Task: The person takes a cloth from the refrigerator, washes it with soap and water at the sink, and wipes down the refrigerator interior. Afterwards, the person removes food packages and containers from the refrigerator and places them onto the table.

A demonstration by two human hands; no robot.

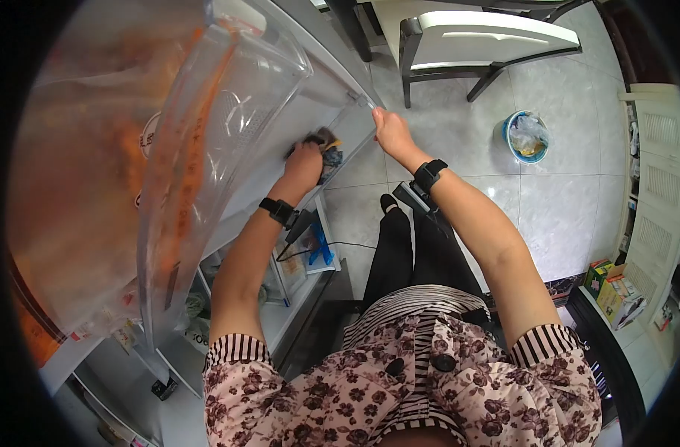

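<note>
An open fridge door (261, 179) leans out in front of me, its inner side facing me. My right hand (394, 137) is closed around the upper corner of the door's edge. Against the white inner surface, my left hand (302, 167) presses a crumpled dark cloth (330, 153) with patches of yellow and blue; its fingers are curled over it and partly blurred. A clear plastic door bin (228, 112) juts out to the left of that hand. Both wrists carry black straps with small devices.
Below the door are fridge drawers (280, 272) with bagged items, one of them blue. A white chair with dark legs (489, 45) stands beyond the door. On the tiled floor sits a blue bin (526, 138) holding plastic bags. Boxes (615, 294) lie at right beside a louvred cabinet (660, 186).
</note>
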